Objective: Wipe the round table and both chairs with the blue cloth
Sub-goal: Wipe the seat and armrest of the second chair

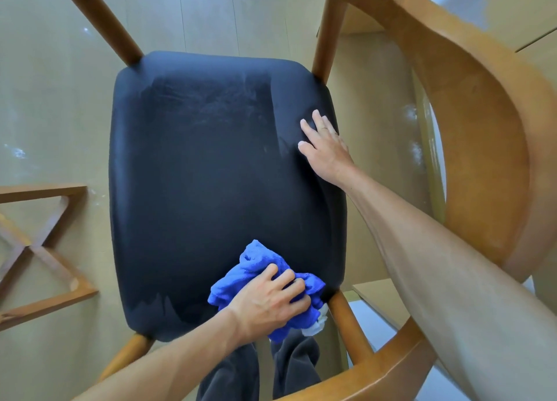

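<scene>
Pale glossy floor [60,99]. Left hand [268,302] curled, gripping bunched fluffy blue cloth [256,265] on padded dark seat [211,174]; right hand [327,152] flat, fingers straight, beyond it. Curved wooden backrest [482,129] right.

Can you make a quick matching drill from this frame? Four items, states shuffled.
Items:
1. left hand
2. right hand
3. blue cloth
4. wooden backrest

States:
A. curved, arcing along the right of the view
B. lies flat on the seat's right edge, fingers straight
C. bunched on the seat's near right corner
D. grips the cloth, fingers curled

Pairs: 1-D, 2-B, 3-C, 4-A
</scene>
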Demonstrator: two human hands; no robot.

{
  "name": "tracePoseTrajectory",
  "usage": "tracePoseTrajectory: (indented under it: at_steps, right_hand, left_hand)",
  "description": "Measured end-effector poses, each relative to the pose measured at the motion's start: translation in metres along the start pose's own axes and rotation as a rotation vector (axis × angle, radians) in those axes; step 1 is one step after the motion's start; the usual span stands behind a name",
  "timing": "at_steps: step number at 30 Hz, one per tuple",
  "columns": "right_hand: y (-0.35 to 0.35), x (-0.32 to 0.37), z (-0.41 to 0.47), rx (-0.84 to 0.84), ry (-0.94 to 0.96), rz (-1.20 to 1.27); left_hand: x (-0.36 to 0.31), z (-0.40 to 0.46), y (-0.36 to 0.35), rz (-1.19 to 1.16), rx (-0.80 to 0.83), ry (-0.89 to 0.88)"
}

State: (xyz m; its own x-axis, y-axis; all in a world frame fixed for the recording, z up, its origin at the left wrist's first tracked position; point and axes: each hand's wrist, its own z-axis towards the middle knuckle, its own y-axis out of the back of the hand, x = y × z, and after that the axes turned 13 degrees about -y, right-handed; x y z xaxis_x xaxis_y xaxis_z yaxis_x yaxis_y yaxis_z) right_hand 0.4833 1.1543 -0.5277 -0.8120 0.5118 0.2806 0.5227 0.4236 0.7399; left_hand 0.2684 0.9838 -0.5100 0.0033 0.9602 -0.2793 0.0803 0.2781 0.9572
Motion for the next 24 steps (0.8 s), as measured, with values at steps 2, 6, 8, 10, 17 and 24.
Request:
tracePoseTrajectory:
  at_steps: [2, 6, 8, 10, 17, 24]
  right_hand:
    - [-0.001, -0.002, -0.001, -0.014, 0.021, -0.028]
    - [-0.005, -0.006, -0.001, -0.048, 0.047, -0.055]
    - [-0.008, -0.008, -0.001, -0.064, 0.061, -0.082]
    - [-0.010, -0.008, -0.002, -0.092, 0.068, -0.121]
    - [-0.047, 0.004, -0.029, -0.260, 0.030, -0.259]
    - [-0.051, -0.008, -0.027, -0.323, 0.077, -0.232]
  left_hand:
    - [0.005, -0.012, 0.002, -0.008, -0.029, -0.016]
    - [0.018, -0.059, 0.007, -0.026, 0.012, -0.003]
    - [0.026, -0.092, 0.011, -0.003, 0.028, 0.053]
    - [0.035, -0.129, 0.016, 0.041, 0.035, 0.171]
    - [0.071, -0.148, 0.043, -0.015, -0.144, 0.740]
    - [0.066, 0.017, 0.047, -0.016, -0.260, 0.627]
